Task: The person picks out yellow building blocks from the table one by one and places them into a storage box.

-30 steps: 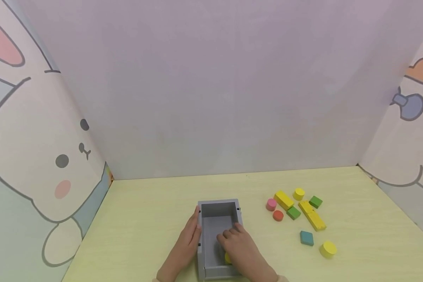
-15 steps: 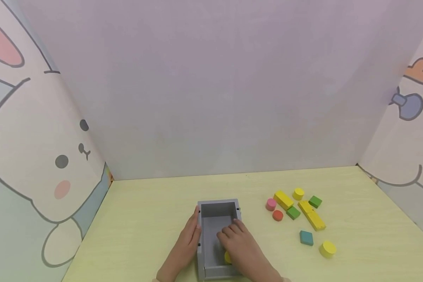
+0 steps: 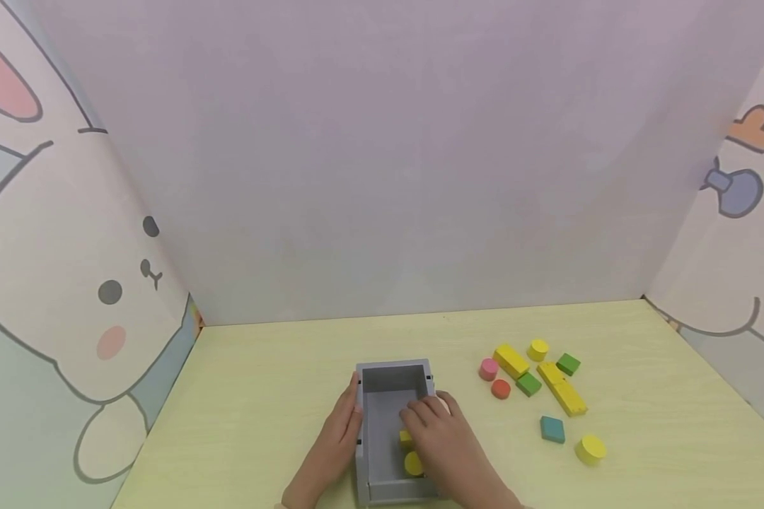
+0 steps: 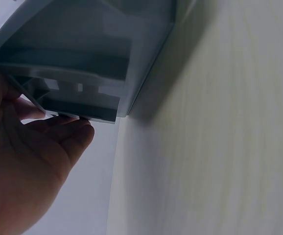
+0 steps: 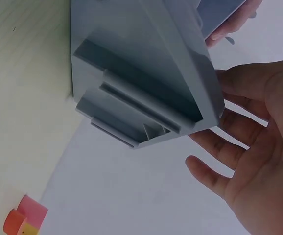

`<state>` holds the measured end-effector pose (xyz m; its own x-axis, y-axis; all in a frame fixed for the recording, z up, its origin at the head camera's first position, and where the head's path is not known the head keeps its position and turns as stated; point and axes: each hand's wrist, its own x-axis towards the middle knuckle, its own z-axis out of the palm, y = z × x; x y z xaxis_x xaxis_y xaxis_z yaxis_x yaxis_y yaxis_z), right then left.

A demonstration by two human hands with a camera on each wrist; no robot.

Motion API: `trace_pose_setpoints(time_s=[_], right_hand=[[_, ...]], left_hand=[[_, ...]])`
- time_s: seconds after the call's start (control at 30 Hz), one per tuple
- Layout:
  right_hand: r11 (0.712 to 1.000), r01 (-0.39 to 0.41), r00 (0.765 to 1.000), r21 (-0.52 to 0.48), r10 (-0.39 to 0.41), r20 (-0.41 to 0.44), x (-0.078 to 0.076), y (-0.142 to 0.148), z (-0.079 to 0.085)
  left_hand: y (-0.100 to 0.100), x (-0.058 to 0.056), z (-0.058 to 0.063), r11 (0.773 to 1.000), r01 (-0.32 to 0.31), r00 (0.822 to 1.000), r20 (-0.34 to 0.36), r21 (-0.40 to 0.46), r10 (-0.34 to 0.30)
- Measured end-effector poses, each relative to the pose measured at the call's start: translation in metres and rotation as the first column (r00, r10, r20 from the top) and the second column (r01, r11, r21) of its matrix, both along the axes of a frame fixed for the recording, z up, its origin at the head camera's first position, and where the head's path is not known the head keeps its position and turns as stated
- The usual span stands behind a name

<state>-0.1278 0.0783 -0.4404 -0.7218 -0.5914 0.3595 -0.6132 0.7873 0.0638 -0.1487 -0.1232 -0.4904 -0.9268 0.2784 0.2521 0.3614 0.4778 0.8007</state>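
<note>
My left hand (image 3: 335,435) lies along the left outer wall of a grey rectangular open-topped box (image 3: 390,489), fingers straight against it. In the left wrist view, the left fingertips (image 4: 79,139) touch the box's edge. Over the box's right rim reaches my right hand (image 3: 446,445), its fingers loosely bent above the inside. Beside those fingers, on the box floor, are a yellow block (image 3: 406,439), partly covered by the hand, and a yellow round piece (image 3: 413,464). In the right wrist view, the right hand (image 5: 259,147) is at the box rim; the wall hides some fingertips, and nothing shows in its grasp.
Loose blocks lie right of the box on the pale table (image 3: 280,360): a teal block (image 3: 552,429), yellow cylinders (image 3: 591,449), long yellow blocks (image 3: 562,389), green blocks (image 3: 528,384), a pink cylinder (image 3: 489,369) and a red disc (image 3: 501,389). Behind stands a plain backdrop (image 3: 382,212).
My right hand has shifted slightly right and away from me, uncovering the yellow block and more of the yellow round piece in the box. The left hand and box have stayed put.
</note>
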Motion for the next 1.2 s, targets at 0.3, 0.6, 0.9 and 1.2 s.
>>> trace_pose_setpoints(time_s=[0.3,0.6,0.9,1.2], right_hand=[[0.998,0.026,0.997,-0.059,-0.031,-0.072,0.0,0.013,0.002],[0.989,0.134,0.991,-0.057,-0.135,-0.017,-0.001,0.027,0.004],[0.981,0.154,0.983,-0.117,-0.165,-0.085,-0.005,0.047,-0.002],[0.964,0.212,0.969,-0.159,-0.228,-0.094,-0.009,0.072,-0.004]], left_hand=[[0.0,-0.001,-0.003,1.0,-0.004,1.0,-0.028,-0.01,0.004],[0.0,0.0,-0.002,1.0,-0.007,1.0,0.002,-0.015,0.008],[0.0,0.0,-0.002,1.0,-0.01,1.0,0.009,-0.01,0.01],[0.0,0.0,-0.002,1.0,-0.004,1.0,0.002,-0.004,0.004]])
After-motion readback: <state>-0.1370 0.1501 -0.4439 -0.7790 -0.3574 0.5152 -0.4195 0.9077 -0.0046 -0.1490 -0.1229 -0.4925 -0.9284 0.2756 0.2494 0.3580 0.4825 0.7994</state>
